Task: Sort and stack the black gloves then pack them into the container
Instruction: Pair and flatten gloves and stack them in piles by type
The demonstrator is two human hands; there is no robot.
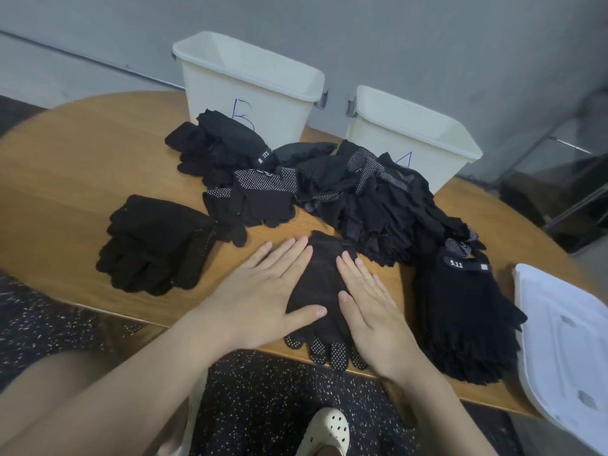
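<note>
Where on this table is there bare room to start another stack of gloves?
Bare wood lies on the table's far left, bordered by bin B and the left stack. The middle and right are crowded: the loose heap, the 5.11 stack and the white lid.

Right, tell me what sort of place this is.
Probably a makeshift sorting or packing station, not a home. Two white bins lettered B and A stand on a wooden table heaped with black gloves, against a bare grey wall.
</note>
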